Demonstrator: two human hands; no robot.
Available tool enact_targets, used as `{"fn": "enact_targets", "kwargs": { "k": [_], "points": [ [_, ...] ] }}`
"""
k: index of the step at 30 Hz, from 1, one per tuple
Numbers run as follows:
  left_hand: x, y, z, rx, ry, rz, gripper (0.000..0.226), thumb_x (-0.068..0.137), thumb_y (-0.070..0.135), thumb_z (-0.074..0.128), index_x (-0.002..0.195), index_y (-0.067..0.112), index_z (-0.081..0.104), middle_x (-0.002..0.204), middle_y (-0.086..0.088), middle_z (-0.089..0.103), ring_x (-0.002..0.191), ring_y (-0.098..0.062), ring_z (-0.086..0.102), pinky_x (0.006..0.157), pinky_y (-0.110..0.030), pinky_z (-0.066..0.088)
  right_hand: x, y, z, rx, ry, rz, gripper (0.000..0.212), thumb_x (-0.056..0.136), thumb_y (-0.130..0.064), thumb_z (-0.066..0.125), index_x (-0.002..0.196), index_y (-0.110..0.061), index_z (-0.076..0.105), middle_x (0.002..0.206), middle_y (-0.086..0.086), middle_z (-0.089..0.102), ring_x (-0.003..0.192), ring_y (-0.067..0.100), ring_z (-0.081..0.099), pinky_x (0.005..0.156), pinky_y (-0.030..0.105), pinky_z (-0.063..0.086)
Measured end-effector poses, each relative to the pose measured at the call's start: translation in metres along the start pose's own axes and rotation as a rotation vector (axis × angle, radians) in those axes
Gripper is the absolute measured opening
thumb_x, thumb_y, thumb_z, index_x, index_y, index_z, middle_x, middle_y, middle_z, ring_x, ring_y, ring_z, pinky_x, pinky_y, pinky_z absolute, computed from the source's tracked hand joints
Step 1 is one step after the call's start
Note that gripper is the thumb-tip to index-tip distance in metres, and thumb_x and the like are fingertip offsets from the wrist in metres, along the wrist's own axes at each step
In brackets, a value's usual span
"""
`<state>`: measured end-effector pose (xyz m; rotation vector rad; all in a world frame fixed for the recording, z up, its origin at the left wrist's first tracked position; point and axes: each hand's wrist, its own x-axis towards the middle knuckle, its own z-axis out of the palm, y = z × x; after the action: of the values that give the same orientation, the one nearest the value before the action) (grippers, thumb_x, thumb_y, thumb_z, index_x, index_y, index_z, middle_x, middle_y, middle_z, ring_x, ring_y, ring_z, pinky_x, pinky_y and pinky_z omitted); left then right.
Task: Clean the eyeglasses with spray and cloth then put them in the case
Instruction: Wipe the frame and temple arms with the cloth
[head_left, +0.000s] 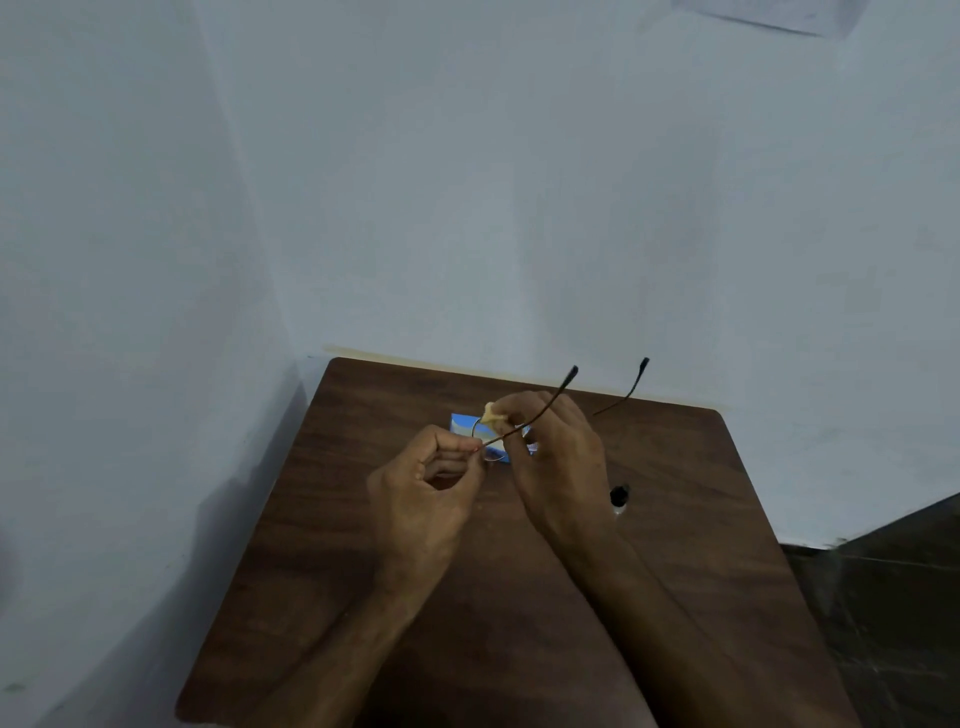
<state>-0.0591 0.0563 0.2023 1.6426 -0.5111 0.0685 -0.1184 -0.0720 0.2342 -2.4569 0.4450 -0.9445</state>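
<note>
I hold thin wire-rimmed eyeglasses above the table, their two dark temple arms pointing up and away toward the wall. My left hand pinches the frame at its left hinge. My right hand grips a small yellowish cloth pressed against a lens. A blue case lies on the table behind my hands, mostly hidden by them. A small spray bottle with a black cap stands just right of my right wrist.
The dark wooden table is pushed into a corner of pale blue walls. A dark tiled floor shows at the right, past the table's edge.
</note>
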Motion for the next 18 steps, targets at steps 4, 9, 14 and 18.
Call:
{"fn": "enact_targets", "kwargs": {
  "k": [4,9,14,18],
  "points": [
    [0.000,-0.001,-0.002,-0.006,0.006,-0.007,0.020,0.081,0.006,0.088,0.096,0.015,0.079,0.087,0.012,0.079,0.080,-0.005,0.078,0.074,-0.028,0.065,-0.007,-0.006,-0.004,0.100,-0.078,0.015,0.026,0.085,-0.006,0.081,0.101,-0.025,0.073,0.099,-0.025,0.069,0.093,-0.006,0.061,0.078,0.003,0.042],
    [-0.001,-0.001,0.000,-0.013,0.003,-0.014,0.021,0.081,0.007,0.088,0.098,0.015,0.079,0.089,0.011,0.079,0.082,-0.005,0.078,0.075,-0.025,0.064,-0.006,-0.008,-0.003,0.132,-0.025,0.095,0.025,0.087,-0.009,0.080,0.097,-0.028,0.069,0.097,-0.020,0.072,0.086,-0.002,0.063,0.072,0.004,0.043],
    [-0.002,0.000,0.003,-0.052,0.044,-0.041,0.020,0.078,0.008,0.089,0.095,0.013,0.079,0.086,0.009,0.080,0.079,-0.005,0.078,0.072,-0.022,0.063,-0.015,-0.002,-0.008,0.206,-0.048,0.064,0.017,0.087,-0.009,0.081,0.091,-0.021,0.070,0.094,-0.016,0.071,0.086,0.007,0.068,0.069,0.021,0.054],
    [-0.002,-0.002,0.007,-0.059,0.072,-0.070,0.021,0.078,0.002,0.090,0.094,0.012,0.079,0.086,0.008,0.080,0.078,-0.004,0.078,0.073,-0.023,0.064,-0.020,0.004,-0.007,-0.094,-0.054,-0.076,0.015,0.090,-0.011,0.074,0.097,-0.020,0.065,0.102,-0.008,0.064,0.089,0.012,0.059,0.071,0.030,0.051]
  ]
}}
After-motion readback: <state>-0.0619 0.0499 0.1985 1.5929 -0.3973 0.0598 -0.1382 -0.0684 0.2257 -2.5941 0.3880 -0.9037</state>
